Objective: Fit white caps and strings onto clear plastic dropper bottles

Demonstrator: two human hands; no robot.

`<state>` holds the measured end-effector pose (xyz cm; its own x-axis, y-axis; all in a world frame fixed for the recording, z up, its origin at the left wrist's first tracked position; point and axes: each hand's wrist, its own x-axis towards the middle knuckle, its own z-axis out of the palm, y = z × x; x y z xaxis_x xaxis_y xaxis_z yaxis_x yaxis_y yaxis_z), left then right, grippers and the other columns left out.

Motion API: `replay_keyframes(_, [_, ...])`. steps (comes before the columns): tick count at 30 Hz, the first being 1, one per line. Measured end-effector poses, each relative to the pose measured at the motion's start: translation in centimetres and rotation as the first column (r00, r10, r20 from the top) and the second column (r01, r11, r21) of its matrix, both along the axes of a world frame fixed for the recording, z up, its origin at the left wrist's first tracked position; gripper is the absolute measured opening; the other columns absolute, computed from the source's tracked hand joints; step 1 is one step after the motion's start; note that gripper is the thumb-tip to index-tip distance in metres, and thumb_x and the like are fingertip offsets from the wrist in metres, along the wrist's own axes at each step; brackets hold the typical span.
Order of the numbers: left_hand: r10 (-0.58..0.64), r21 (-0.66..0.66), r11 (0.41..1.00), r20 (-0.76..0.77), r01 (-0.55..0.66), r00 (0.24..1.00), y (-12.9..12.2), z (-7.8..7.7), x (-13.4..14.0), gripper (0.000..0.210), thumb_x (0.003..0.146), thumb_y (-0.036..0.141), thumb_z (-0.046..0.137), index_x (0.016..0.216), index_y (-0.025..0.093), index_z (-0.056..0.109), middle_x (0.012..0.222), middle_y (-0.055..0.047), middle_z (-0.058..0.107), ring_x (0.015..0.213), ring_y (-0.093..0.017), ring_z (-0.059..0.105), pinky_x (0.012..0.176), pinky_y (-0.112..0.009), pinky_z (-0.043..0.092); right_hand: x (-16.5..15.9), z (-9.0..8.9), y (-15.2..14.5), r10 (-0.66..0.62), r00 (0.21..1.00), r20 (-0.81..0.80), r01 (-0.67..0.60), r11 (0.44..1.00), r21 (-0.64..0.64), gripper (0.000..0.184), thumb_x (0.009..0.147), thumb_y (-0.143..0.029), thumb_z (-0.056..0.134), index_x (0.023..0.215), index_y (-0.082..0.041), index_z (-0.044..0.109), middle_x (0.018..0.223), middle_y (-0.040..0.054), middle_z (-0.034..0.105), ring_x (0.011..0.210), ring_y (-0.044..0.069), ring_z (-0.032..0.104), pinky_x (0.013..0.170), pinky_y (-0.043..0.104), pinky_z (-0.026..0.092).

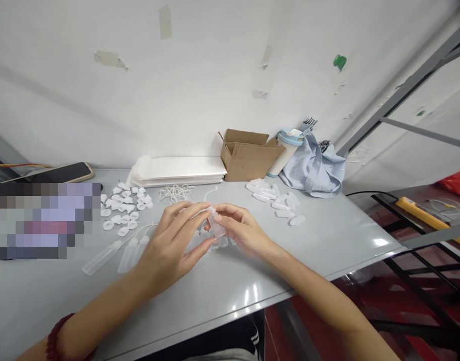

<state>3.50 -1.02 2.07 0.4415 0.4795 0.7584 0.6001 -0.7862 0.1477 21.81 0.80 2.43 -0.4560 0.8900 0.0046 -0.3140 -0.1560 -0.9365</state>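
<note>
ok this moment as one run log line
left hand: at top of translucent bottle | right hand: holding same bottle | left side: white pieces, tubed bottles | right side: translucent pieces | behind: open cardboard box

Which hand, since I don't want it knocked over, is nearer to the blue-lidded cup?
The right. The right hand is in front of and left of the blue-lidded cup; the left hand is farther left, across the small translucent bottle.

Surface (335, 235): grey, glossy. Directly on it: white caps (119, 203), tubed translucent bottles (102, 257), pale cords (176, 193), white packets (180, 169), cardboard box (250, 164), lidded cup (284, 154), clear pieces (265, 194), blue cloth (312, 168).
</note>
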Motion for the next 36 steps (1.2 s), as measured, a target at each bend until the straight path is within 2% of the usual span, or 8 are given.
replay_keyframes(8, [0.034, 0.099, 0.995, -0.126, -0.022, 0.991, 0.8, 0.0, 0.5, 0.045, 0.085, 0.02, 0.064, 0.126, 0.013, 0.049, 0.12, -0.016, 0.062, 0.113, -0.032, 0.051, 0.095, -0.047, 0.048, 0.2, -0.1, 0.4, -0.015, 1.0, -0.003, 0.015, 0.999, 0.029, 0.025, 0.081, -0.036, 0.071, 0.099, -0.018, 0.067, 0.085, 0.0029, 0.069, 0.077, 0.014, 0.066, 0.081, 0.033, 0.055])
replay_keyframes(18, [-0.049, 0.024, 0.998, -0.08, 0.051, 0.996, 3.0, 0.9, 3.0, 0.033, 0.086, 0.02, 0.06, 0.117, 0.012, 0.055, 0.114, -0.014, 0.062, 0.113, -0.031, 0.047, 0.096, -0.048, 0.046, 3.3, 0.2, 3.6, -0.165, 0.967, 0.196, 0.131, 0.976, 0.173, 0.038, 0.08, -0.053, 0.066, 0.085, -0.015, 0.069, 0.078, 0.0054, 0.07, 0.071, 0.015, 0.065, 0.068, 0.028, 0.053])
replay_keyframes(20, [-0.068, -0.044, 0.997, -0.1, 0.064, 0.993, 3.0, 0.8, 4.2, 0.032, 0.086, 0.023, 0.06, 0.116, 0.013, 0.056, 0.114, -0.014, 0.061, 0.113, -0.031, 0.047, 0.095, -0.048, 0.046, 4.8, 0.2, 4.8, -0.335, 0.902, 0.272, 0.268, 0.929, 0.255, 0.048, 0.083, -0.061, 0.056, 0.082, -0.014, 0.068, 0.072, 0.0054, 0.068, 0.064, 0.014, 0.064, 0.061, 0.026, 0.051])
replay_keyframes(22, [-0.083, -0.149, 0.987, -0.166, 0.058, 0.983, 2.8, 0.6, 5.4, 0.03, 0.086, 0.024, 0.06, 0.113, 0.013, 0.057, 0.114, -0.014, 0.061, 0.113, -0.032, 0.047, 0.092, -0.048, 0.046, 6.4, 0.0, 5.9, -0.541, 0.769, 0.34, 0.397, 0.822, 0.409, 0.053, 0.085, -0.064, 0.049, 0.079, -0.014, 0.065, 0.068, 0.0046, 0.066, 0.058, 0.013, 0.061, 0.056, 0.024, 0.047])
replay_keyframes(24, [-0.105, -0.267, 0.963, -0.259, 0.033, 0.96, 2.6, 0.2, 6.7, 0.027, 0.084, 0.023, 0.061, 0.109, 0.012, 0.059, 0.113, -0.015, 0.061, 0.113, -0.033, 0.046, 0.091, -0.047, 0.046, 7.8, -0.2, 6.8, -0.687, 0.619, 0.381, 0.425, 0.7, 0.574, 0.052, 0.086, -0.063, 0.048, 0.075, -0.015, 0.063, 0.065, 0.0041, 0.065, 0.055, 0.013, 0.06, 0.054, 0.023, 0.045])
replay_keyframes(26, [-0.131, -0.372, 0.928, -0.34, -0.006, 0.931, 2.4, -0.3, 7.7, 0.024, 0.083, 0.023, 0.061, 0.104, 0.011, 0.06, 0.111, -0.015, 0.061, 0.112, -0.033, 0.046, 0.089, -0.045, 0.046, 8.8, -0.5, 7.4, -0.753, 0.508, 0.418, 0.394, 0.635, 0.665, 0.048, 0.086, -0.06, 0.049, 0.072, -0.016, 0.06, 0.065, 0.0042, 0.066, 0.055, 0.014, 0.06, 0.054, 0.023, 0.044])
replay_keyframes(30, [-0.144, -0.488, 0.87, -0.393, -0.073, 0.908, 2.3, -0.8, 8.6, 0.017, 0.081, 0.024, 0.058, 0.093, 0.012, 0.062, 0.1, -0.015, 0.062, 0.105, -0.032, 0.047, 0.085, -0.044, 0.046, 9.3, -0.5, 7.7, -0.775, 0.393, 0.494, 0.327, 0.62, 0.713, 0.038, 0.088, -0.05, 0.051, 0.073, -0.016, 0.061, 0.065, 0.0044, 0.068, 0.058, 0.015, 0.063, 0.058, 0.024, 0.045])
replay_keyframes(36, [-0.173, -0.561, 0.825, -0.37, -0.071, 0.913, 2.5, -1.1, 7.8, 0.024, 0.079, 0.025, 0.057, 0.099, 0.013, 0.062, 0.1, -0.014, 0.062, 0.105, -0.032, 0.047, 0.084, -0.043, 0.046, 9.0, -0.3, 7.5, -0.766, 0.381, 0.518, 0.267, 0.628, 0.731, 0.032, 0.091, -0.041, 0.051, 0.074, -0.016, 0.061, 0.065, 0.0044, 0.068, 0.063, 0.016, 0.066, 0.063, 0.023, 0.046])
